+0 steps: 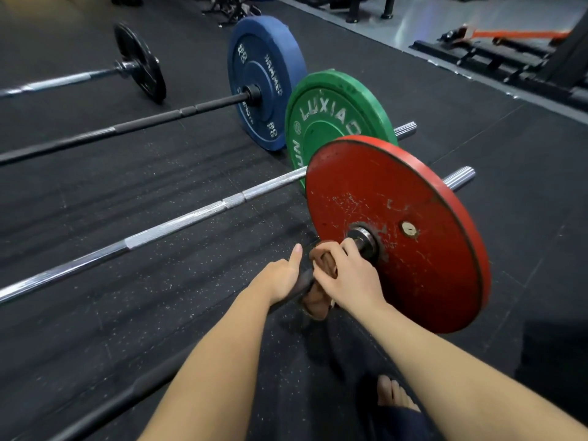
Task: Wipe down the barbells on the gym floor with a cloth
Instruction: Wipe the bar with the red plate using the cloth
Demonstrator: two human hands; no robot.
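Note:
The nearest barbell has a black shaft (127,396) running from the lower left up to a red plate (401,230). My right hand (345,276) grips a brown cloth (321,302) wrapped round the shaft just short of the plate's collar (366,240). Part of the cloth hangs below the bar. My left hand (283,276) holds the shaft right beside it, with the thumb pointing up. Beyond lie a chrome barbell (178,224) with a green plate (337,122), a black barbell (143,124) with a blue plate (264,81), and a chrome barbell (66,81) with a small black plate (140,60).
The barbells lie side by side on black rubber flooring (111,313). My bare foot (394,393) shows under my right forearm. Dark racks and an orange strap (509,35) stand at the top right on a pale floor. A dark block (556,354) sits at the right edge.

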